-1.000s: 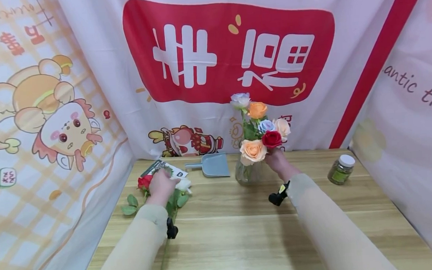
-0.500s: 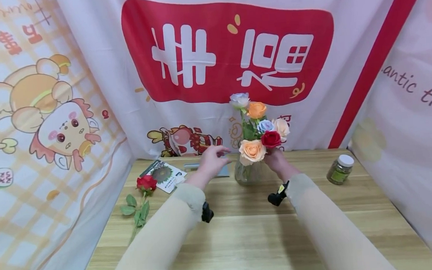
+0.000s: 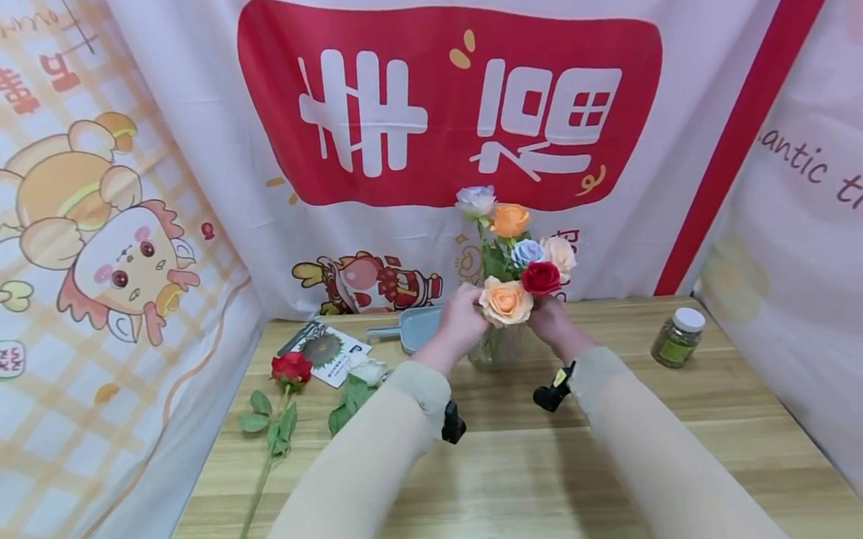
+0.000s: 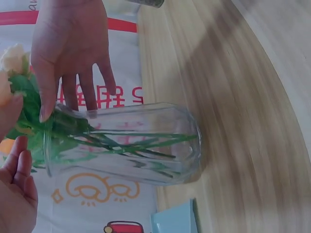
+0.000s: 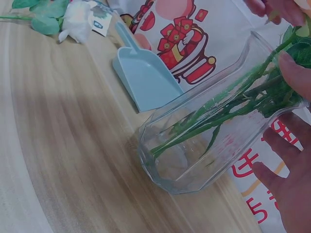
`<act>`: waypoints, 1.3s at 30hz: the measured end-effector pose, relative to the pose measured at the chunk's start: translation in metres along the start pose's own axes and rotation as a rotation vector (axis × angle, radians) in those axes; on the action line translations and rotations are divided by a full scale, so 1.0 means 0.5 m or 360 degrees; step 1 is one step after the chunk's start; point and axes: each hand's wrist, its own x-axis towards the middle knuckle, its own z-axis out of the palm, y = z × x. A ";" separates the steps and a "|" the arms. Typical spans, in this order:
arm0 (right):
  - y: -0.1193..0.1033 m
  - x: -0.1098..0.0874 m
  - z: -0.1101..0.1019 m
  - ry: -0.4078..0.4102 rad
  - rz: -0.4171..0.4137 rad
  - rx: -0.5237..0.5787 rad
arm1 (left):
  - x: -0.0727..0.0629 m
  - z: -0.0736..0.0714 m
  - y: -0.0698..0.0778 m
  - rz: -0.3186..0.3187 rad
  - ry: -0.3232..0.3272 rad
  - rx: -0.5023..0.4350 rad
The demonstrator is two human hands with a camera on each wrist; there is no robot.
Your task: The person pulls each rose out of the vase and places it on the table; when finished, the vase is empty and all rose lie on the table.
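near the middle of the back edge of the counter (image 3: 493, 499), left hand (image 3: 463, 321) and right hand (image 3: 551, 324) on either side of a glass vase (image 3: 496, 351)

close to the counter's back left corner, a red rose (image 3: 291, 368) lies with its long stem running toward the front edge. to its right a printed card (image 3: 341, 348) lies flat, with a white rose (image 3: 369, 372) at its front side, partly hidden by the left sleeve (image 3: 369, 457). a pale blue dustpan (image 3: 418, 329) sits along the back edge, handle pointing left.

next comes the left hand, its thumb and loosely bent fingers parted, beside a peach rose (image 3: 506, 302); whether it touches the petals is hard to tell. the glass vase stands upright near the middle of the back edge, green stems (image 5: 197, 128) reaching down inside it. above its rim, with the peach rose, are a whitish rose (image 3: 476, 201), an orange rose (image 3: 510, 220), a light blue rose (image 3: 528, 252), a deep red bloom (image 3: 541, 278) and a cream rose (image 3: 560, 258). the right hand is spread wide at the vase's neck, fingers straight and apart, thumb over the leaves (image 5: 272, 99) at the rim; a firm hold cannot be made out.

farther right, a small jar (image 3: 676, 347) with a white lid (image 3: 688, 319) stands near the back right corner.
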 end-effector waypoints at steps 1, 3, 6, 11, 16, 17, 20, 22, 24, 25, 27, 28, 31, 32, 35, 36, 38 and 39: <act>-0.001 0.000 0.000 -0.0004 0.0000 0.0005 | 0.002 0.002 0.003 0.0001 0.0024 0.0008; 0.000 0.000 0.000 -0.0016 0.0015 0.0050 | 0.007 0.003 0.010 -0.0013 0.0073 -0.0015; -0.001 0.000 0.000 -0.0051 0.0056 0.0145 | 0.012 0.001 0.023 -0.0066 0.0181 -0.0145; -0.003 0.002 0.000 -0.0105 0.0090 0.0197 | 0.020 -0.020 0.045 -0.0040 0.0397 -0.0334; -0.003 0.003 0.001 -0.0116 0.0088 0.0215 | 0.029 -0.062 0.067 0.0087 0.0551 -0.0438; -0.003 0.003 0.001 -0.0118 0.0088 0.0224 | 0.031 -0.072 0.072 0.0100 0.0558 -0.0472; -0.002 0.003 0.002 -0.0113 0.0080 0.0219 | 0.039 -0.096 0.085 0.0114 0.0549 -0.0570; -0.002 0.003 0.002 -0.0108 0.0078 0.0220 | 0.045 -0.110 0.093 0.0119 0.0542 -0.0608; -0.001 0.003 0.002 -0.0112 0.0074 0.0221 | 0.050 -0.121 0.101 0.0119 0.0538 -0.0648; -0.001 0.004 0.002 -0.0115 0.0074 0.0221 | 0.052 -0.124 0.106 0.0118 0.0538 -0.0647; 0.000 0.005 0.000 -0.0122 0.0080 0.0219 | 0.056 -0.129 0.113 0.0116 0.0522 -0.0641; -0.001 0.005 -0.002 -0.0129 0.0086 0.0224 | 0.058 -0.130 0.116 0.0117 0.0511 -0.0625; -0.023 -0.006 -0.007 -0.0147 0.0123 0.0219 | 0.061 -0.126 0.116 0.0097 0.0467 -0.0562; -0.033 -0.012 -0.008 -0.0157 0.0132 0.0214 | 0.061 -0.122 0.113 0.0088 0.0452 -0.0555; -0.033 -0.012 -0.008 -0.0158 0.0155 0.0199 | 0.062 -0.113 0.104 0.0060 0.0440 -0.0563; -0.031 -0.013 -0.007 -0.0156 0.0143 0.0183 | 0.061 -0.113 0.102 0.0053 0.0446 -0.0572; -0.016 -0.005 -0.004 -0.0138 0.0139 0.0187 | 0.062 -0.117 0.102 0.0050 0.0467 -0.0565; -0.008 0.000 -0.003 -0.0124 0.0133 0.0186 | 0.063 -0.122 0.106 0.0059 0.0482 -0.0558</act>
